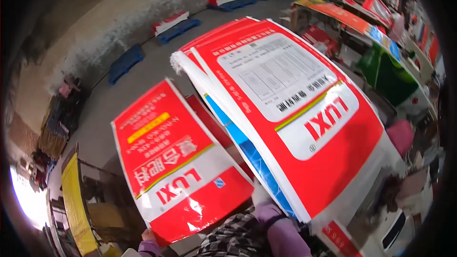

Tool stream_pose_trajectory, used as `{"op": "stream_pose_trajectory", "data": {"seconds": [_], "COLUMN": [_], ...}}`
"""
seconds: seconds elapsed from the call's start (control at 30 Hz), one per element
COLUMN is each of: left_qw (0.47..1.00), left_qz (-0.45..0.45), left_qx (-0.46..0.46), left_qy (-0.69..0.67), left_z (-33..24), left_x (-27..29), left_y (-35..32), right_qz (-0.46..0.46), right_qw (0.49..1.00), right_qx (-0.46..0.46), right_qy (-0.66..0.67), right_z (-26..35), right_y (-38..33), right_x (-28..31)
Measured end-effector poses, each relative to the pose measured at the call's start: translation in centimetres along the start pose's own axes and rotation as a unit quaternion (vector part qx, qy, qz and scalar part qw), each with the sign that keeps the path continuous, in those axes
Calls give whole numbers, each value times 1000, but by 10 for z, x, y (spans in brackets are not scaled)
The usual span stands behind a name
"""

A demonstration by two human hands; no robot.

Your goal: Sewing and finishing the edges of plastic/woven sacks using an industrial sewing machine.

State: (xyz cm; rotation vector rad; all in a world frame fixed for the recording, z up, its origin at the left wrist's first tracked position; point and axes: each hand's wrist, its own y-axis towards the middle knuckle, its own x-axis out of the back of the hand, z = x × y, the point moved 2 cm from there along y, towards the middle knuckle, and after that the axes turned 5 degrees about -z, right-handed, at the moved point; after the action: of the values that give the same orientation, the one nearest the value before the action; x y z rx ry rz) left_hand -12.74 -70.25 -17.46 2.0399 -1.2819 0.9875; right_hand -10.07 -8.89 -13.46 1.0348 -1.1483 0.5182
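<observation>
Sacks fill your view: your left hand [148, 234] grips the near edge of a single red-and-white sack [176, 162], fingers closed on it, lifted apart to the left. Your right hand [261, 195] holds a thick stack of sacks [290, 109] by its near edge, fingers pinched around it. By the look of it, one sack is separated and the stack remains to go through. Beyond lies a grey floor [143, 76] with blue pallets [124, 62] along the far wall, some carrying sack piles. Right of you stand a green machine [388, 78] and more printed sacks [342, 14], crowding that side. A yellow sheet [76, 209] hangs near left.
</observation>
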Motion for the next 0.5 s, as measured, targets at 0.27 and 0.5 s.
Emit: {"op": "stream_pose_trajectory", "data": {"seconds": [0.27, 0.5], "left_qw": [988, 981], "left_qz": [115, 160], "left_qx": [69, -63], "left_qy": [82, 89], "left_z": [-60, -151], "left_x": [-48, -117], "left_y": [8, 25], "right_qz": [257, 268], "right_qw": [956, 943], "right_qx": [-34, -53], "right_qy": [136, 189], "right_z": [-5, -39], "right_y": [-18, -19], "right_x": [-2, 14]}}
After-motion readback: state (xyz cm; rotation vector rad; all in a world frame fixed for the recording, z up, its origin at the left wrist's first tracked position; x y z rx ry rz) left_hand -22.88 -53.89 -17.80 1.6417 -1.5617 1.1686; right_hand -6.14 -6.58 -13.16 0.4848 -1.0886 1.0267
